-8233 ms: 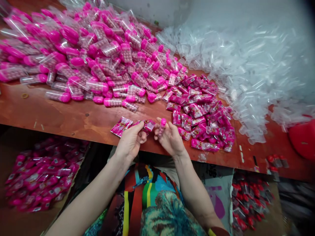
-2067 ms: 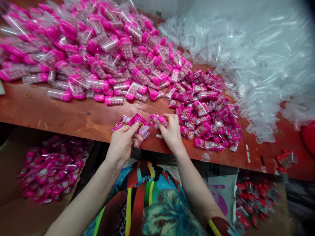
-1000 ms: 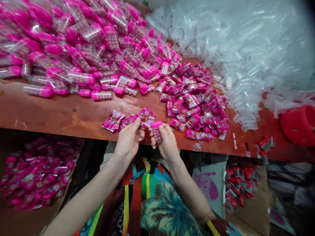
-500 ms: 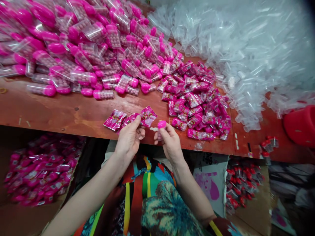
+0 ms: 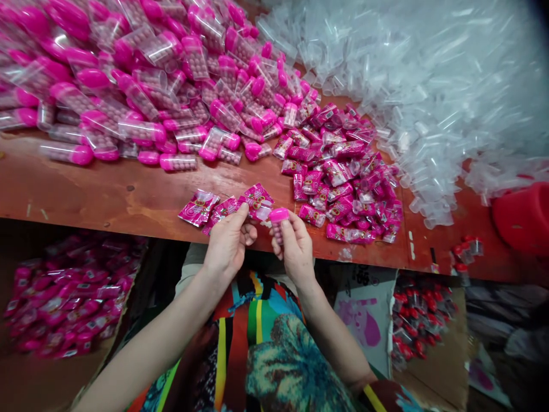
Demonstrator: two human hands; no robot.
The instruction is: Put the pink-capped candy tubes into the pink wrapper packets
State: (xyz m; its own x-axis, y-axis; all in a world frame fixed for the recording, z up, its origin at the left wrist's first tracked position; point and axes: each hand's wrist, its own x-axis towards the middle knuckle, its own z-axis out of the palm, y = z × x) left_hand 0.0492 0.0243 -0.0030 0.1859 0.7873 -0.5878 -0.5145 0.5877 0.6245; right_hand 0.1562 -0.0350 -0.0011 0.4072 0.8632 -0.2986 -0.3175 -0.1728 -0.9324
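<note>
My right hand [image 5: 295, 246] is closed around a small clear container [image 5: 278, 216] with a pink cap and pink balls inside, held near the table's front edge. Just left of it, my left hand [image 5: 229, 240] has its thumb and fingers pinched at the lower edge of a pink printed packet [image 5: 259, 198]. Another packet [image 5: 223, 210] lies partly behind the left hand, and a third packet [image 5: 198, 207] rests farther left on the table. Whole fingertips of the left hand are partly hidden.
Pink-capped containers [image 5: 141, 103] cover the table's back left. Pink wrapped pieces [image 5: 338, 171] lie right of centre, before clear plastic tubes [image 5: 412, 86]. A red bucket [image 5: 521, 217] stands far right. Below the edge are boxes of pink packets [image 5: 72, 297] and red-capped containers [image 5: 418, 320].
My right hand has moved slightly left with the container, whose pink balls now show more. My left hand has shifted slightly right, closer over the packet.
</note>
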